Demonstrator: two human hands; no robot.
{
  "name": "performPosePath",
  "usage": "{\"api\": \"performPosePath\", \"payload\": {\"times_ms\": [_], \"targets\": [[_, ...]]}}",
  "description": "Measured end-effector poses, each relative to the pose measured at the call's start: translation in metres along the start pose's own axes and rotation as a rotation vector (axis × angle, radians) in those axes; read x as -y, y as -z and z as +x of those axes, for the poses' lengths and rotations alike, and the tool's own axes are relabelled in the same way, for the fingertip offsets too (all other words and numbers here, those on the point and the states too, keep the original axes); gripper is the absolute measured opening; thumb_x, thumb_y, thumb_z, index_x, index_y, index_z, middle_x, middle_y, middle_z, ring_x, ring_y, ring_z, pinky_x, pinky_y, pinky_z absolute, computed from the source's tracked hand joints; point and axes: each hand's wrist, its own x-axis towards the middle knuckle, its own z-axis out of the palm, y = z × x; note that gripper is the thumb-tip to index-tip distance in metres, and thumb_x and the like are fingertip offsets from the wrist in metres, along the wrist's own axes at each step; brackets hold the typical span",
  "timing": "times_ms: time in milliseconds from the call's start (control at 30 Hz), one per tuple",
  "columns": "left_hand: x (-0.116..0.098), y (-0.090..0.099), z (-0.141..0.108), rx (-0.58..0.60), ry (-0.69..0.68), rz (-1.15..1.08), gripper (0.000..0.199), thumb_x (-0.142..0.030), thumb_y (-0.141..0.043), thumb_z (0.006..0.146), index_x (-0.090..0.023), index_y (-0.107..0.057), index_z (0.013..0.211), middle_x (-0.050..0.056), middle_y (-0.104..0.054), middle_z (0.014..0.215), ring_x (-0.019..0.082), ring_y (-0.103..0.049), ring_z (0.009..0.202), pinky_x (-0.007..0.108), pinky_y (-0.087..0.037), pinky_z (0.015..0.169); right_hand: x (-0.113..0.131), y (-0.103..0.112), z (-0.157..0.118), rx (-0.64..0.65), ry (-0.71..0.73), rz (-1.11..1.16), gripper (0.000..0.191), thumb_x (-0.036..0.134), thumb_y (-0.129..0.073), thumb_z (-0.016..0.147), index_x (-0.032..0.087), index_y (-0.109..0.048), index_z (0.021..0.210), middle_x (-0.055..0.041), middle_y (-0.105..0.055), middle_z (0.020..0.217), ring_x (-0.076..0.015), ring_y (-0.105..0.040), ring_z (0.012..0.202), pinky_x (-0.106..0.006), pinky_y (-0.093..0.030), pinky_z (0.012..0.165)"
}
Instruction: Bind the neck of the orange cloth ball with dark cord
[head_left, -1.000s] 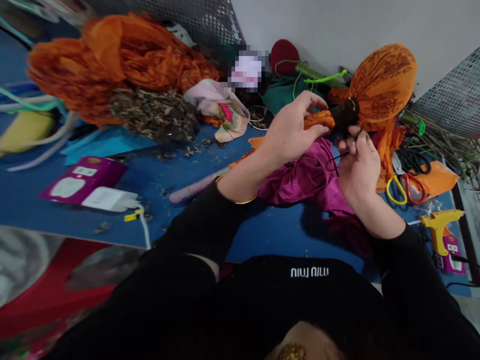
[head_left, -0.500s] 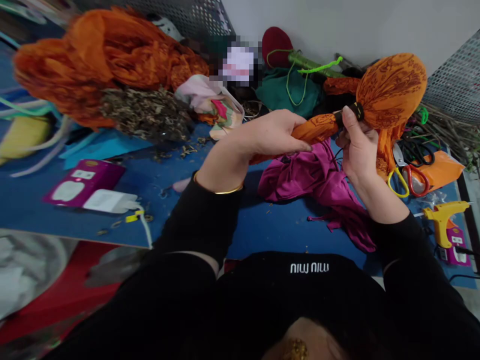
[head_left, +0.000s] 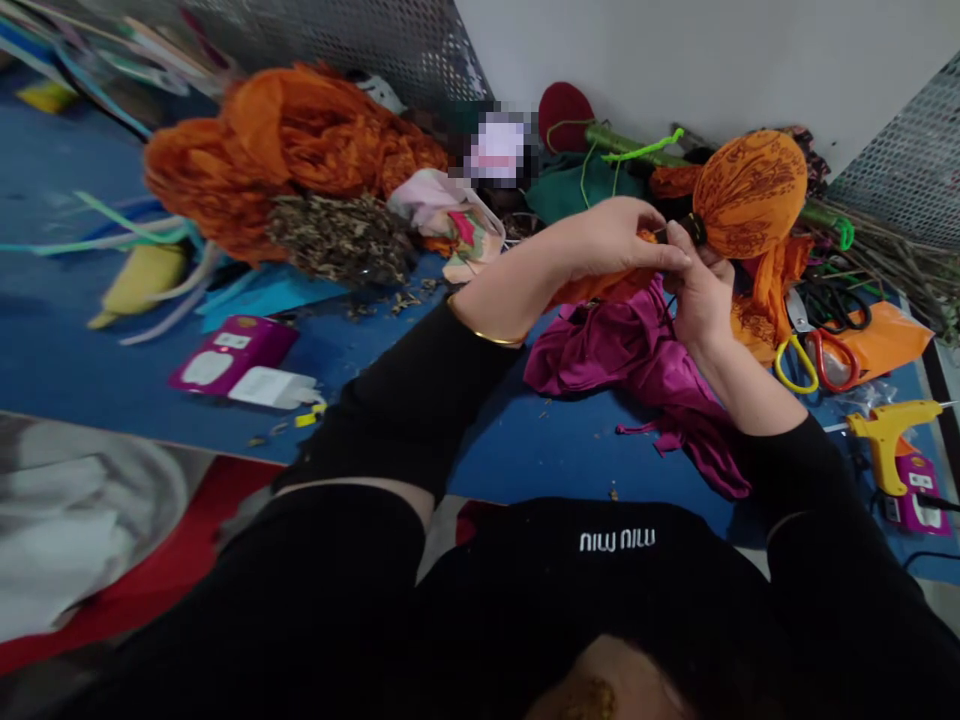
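Note:
A round bundle of orange patterned cloth (head_left: 750,195) is tied at its neck with a dark band (head_left: 691,228). My right hand (head_left: 705,295) is closed round the neck just below the ball, thumb on top. Beside it my left hand (head_left: 619,235) is closed over the cloth's gathered tail, its fingertips meeting the right thumb. Orange cloth shows between its thumb and fingers; whether it also pinches a cord is hidden. Under both hands lies a crumpled magenta cloth (head_left: 600,345) on the blue table (head_left: 540,455).
At right lie scissors (head_left: 817,362) with yellow and red handles, an orange packet (head_left: 889,345) and a yellow glue gun (head_left: 889,435). Leftward are an orange cloth heap (head_left: 300,140), dried leaves (head_left: 337,240) and a purple box (head_left: 236,355). A green-stemmed red bundle (head_left: 566,118) leans behind.
My left hand has slid along the cloth's tail to meet the right hand at the neck. The orange ball has dipped slightly leftward. The view has turned left.

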Motion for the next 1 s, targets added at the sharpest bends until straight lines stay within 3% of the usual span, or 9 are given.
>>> {"api": "performPosePath", "payload": {"times_ms": [100,200,300,467,567,667,767,867,1000], "targets": [[-0.001,-0.005,0.0,0.062,0.09,-0.052,0.022,-0.032,-0.083,0.081,-0.015,-0.07,0.083,0.002,-0.064,0.075,0.027,-0.072,0.089,0.044,-0.056,0.09,0.003,-0.003,-0.002,-0.153,-0.052,0.124,0.048,0.066,-0.068,0.096,0.021,-0.071,0.112,-0.0135,-0.078,0.125,-0.0326,-0.076,0.128,-0.055,-0.068,0.105],[0.001,-0.004,-0.012,0.054,0.136,-0.091,0.017,-0.023,-0.073,0.077,-0.018,-0.058,0.069,-0.003,-0.047,0.063,0.021,-0.065,0.075,0.041,-0.054,0.081,0.006,-0.008,-0.006,-0.188,-0.092,0.188,0.044,0.063,-0.076,0.09,0.022,-0.069,0.106,-0.0108,-0.077,0.119,-0.031,-0.078,0.121,-0.051,-0.07,0.099],[0.005,-0.002,-0.02,0.058,0.16,-0.042,0.012,-0.019,-0.068,0.07,-0.02,-0.056,0.064,-0.003,-0.047,0.06,0.02,-0.064,0.068,0.041,-0.053,0.076,0.006,-0.013,-0.009,-0.184,-0.161,0.204,0.045,0.066,-0.079,0.085,0.024,-0.066,0.095,-0.0085,-0.076,0.104,-0.03,-0.079,0.106,-0.049,-0.071,0.086],[0.017,0.001,-0.022,0.119,0.139,-0.016,0.006,-0.02,-0.067,0.066,-0.019,-0.062,0.063,0.001,-0.056,0.058,0.024,-0.068,0.068,0.043,-0.053,0.075,0.002,-0.017,-0.011,-0.14,-0.079,0.179,0.048,0.07,-0.078,0.088,0.025,-0.067,0.1,-0.0089,-0.077,0.11,-0.0299,-0.077,0.119,-0.048,-0.069,0.097],[0.016,-0.002,-0.026,0.018,0.127,0.018,0.012,-0.022,-0.07,0.067,-0.021,-0.06,0.061,-0.001,-0.053,0.055,0.023,-0.066,0.066,0.041,-0.052,0.074,-0.001,-0.016,-0.009,-0.099,-0.062,0.169,0.052,0.074,-0.076,0.089,0.024,-0.068,0.101,-0.0106,-0.078,0.113,-0.0311,-0.076,0.122,-0.048,-0.069,0.099],[0.012,-0.01,-0.032,-0.159,0.124,0.21,0.011,-0.026,-0.072,0.071,-0.023,-0.063,0.066,0.003,-0.062,0.062,0.029,-0.071,0.078,0.043,-0.054,0.08,-0.002,-0.014,-0.009,-0.109,-0.097,0.131,0.054,0.078,-0.075,0.087,0.026,-0.065,0.098,-0.008,-0.074,0.097,-0.029,-0.078,0.104,-0.043,-0.069,0.08],[0.01,-0.021,-0.038,-0.284,0.148,0.48,0.014,-0.03,-0.068,0.083,-0.021,-0.076,0.091,0.011,-0.079,0.093,0.036,-0.076,0.101,0.044,-0.056,0.089,0.002,-0.015,-0.011,-0.151,-0.132,0.166,0.054,0.078,-0.08,0.083,0.027,-0.063,0.091,-0.001,-0.06,0.075,-0.022,-0.068,0.073,-0.035,-0.056,0.056],[0.009,-0.027,-0.041,-0.29,0.208,0.629,0.027,-0.03,-0.06,0.093,-0.02,-0.078,0.11,0.014,-0.082,0.111,0.037,-0.076,0.112,0.042,-0.056,0.09,0.011,-0.019,-0.016,-0.201,-0.176,0.282,0.05,0.068,-0.087,0.083,0.025,-0.062,0.084,0.0042,-0.049,0.066,-0.0145,-0.054,0.06,-0.029,-0.045,0.049],[0.007,-0.022,-0.043,-0.22,0.248,0.573,0.019,-0.036,-0.067,0.088,-0.019,-0.076,0.09,0.011,-0.078,0.092,0.034,-0.075,0.096,0.038,-0.05,0.078,0.022,-0.022,-0.02,-0.226,-0.211,0.355,0.048,0.059,-0.092,0.082,0.025,-0.058,0.076,0.0075,-0.043,0.06,-0.0097,-0.044,0.054,-0.025,-0.039,0.046]]}}
